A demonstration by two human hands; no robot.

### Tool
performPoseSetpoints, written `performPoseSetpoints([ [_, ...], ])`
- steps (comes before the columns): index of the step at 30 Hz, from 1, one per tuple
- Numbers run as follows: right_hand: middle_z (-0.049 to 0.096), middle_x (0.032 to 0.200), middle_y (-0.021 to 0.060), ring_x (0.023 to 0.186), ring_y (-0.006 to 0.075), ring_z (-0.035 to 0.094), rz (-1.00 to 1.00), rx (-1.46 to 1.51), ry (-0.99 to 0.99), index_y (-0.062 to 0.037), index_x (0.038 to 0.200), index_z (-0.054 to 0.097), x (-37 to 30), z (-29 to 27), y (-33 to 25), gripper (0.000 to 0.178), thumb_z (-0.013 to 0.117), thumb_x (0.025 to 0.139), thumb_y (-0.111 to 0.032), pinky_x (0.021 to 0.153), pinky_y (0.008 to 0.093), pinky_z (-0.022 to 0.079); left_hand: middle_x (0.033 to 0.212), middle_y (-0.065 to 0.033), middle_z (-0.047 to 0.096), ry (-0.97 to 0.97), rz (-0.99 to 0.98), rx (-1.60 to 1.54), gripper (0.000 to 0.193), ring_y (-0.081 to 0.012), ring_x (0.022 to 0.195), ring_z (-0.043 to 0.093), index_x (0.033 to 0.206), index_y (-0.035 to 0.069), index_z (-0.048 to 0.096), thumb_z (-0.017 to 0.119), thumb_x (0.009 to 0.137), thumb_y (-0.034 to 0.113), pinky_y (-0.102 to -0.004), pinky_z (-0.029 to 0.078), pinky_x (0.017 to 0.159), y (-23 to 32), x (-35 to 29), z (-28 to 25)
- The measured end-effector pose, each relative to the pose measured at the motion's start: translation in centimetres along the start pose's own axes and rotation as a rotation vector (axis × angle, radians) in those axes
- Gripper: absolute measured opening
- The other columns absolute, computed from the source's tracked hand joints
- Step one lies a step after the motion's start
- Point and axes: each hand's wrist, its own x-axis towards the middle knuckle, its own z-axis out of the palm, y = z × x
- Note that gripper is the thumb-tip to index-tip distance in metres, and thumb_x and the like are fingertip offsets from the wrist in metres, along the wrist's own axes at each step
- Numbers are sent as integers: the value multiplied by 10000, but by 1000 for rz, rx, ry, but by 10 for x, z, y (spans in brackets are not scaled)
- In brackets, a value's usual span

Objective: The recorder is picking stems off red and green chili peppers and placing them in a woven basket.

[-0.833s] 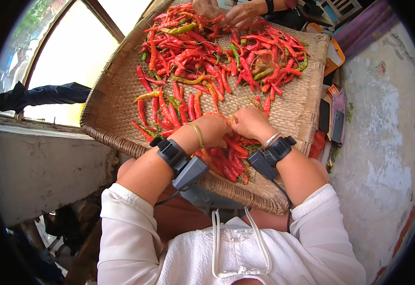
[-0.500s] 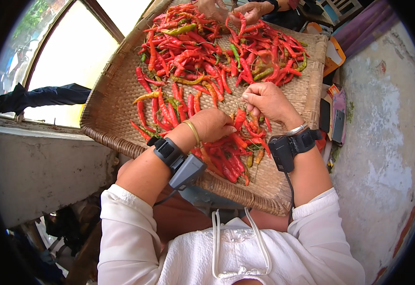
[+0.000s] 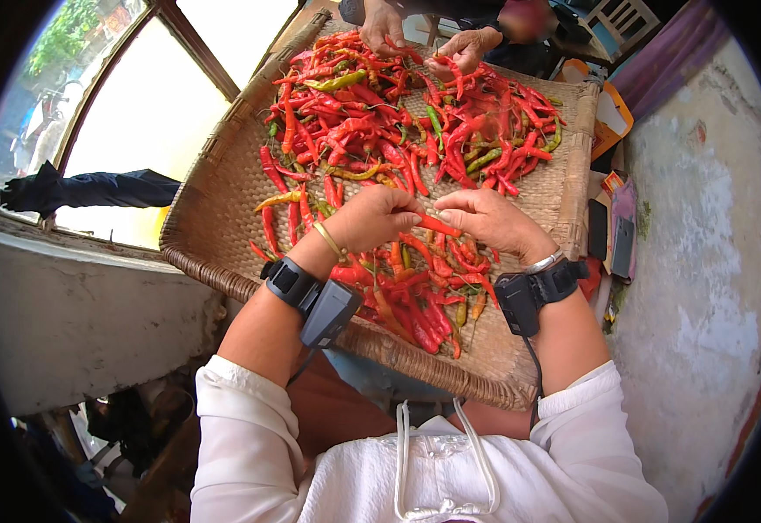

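Note:
A red chili pepper (image 3: 439, 225) stretches between my two hands above a woven basket tray (image 3: 215, 187). My left hand (image 3: 370, 218) is closed, with the pepper's left end at its thumb and fingertips. At the other end, the bent fingers of my right hand (image 3: 489, 222) pinch the pepper, partly covering it. Below my hands lies a near pile of red chili peppers (image 3: 415, 305), with a few orange and greenish ones. Farther off, a larger heap of red chili peppers (image 3: 354, 122) fills the tray's left side, and another heap (image 3: 502, 113) its right.
Across the tray, another person's hands (image 3: 463, 50) handle red peppers. A window and a dark folded umbrella (image 3: 110, 190) are at the left. On the right are a phone (image 3: 623, 247), an orange-edged box (image 3: 611, 118) and a worn wall (image 3: 703, 261).
My left hand has risen from the near pile, and my right hand has come down slightly to meet it at a red chili pepper. The other person's hands have shifted, and the view has moved slightly.

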Motion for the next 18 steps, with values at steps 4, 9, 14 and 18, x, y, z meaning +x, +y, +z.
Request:
performPoseSetpoints([
  [4, 581, 713, 25, 575, 53, 518, 230, 202, -157, -17, 916, 589, -2, 5, -15, 174, 519, 852, -163, 510, 199, 407, 670, -13, 564, 36, -1, -253, 181, -53, 606, 503, 917, 5, 603, 584, 832, 164, -226, 435, 551, 2, 1, -2],
  [9, 533, 580, 1, 500, 67, 496, 262, -67, -28, -14, 879, 591, 1, -5, 2, 168, 523, 840, -163, 450, 219, 394, 752, -174, 607, 408, 88, 279, 312, -326, 709, 593, 935, 1, 592, 618, 781, 271, -388, 466, 628, -13, 1, -8],
  [14, 571, 794, 68, 556, 76, 548, 138, 736, 609, -13, 1342, 191, 1, -23, -12, 602, 514, 872, -207, 430, 170, 424, 759, -137, 616, 295, 32, 461, 238, -286, 697, 603, 897, 19, 602, 598, 765, 217, -363, 474, 634, -10, 0, -10],
  [18, 569, 820, 92, 583, 92, 541, 173, 816, 650, 2, 1340, 186, 0, -17, -3, 623, 525, 857, -199, 408, 183, 409, 872, -151, 598, 404, 59, 558, 257, -305, 804, 578, 943, 34, 597, 612, 746, 198, -388, 460, 718, -10, 0, -16],
])
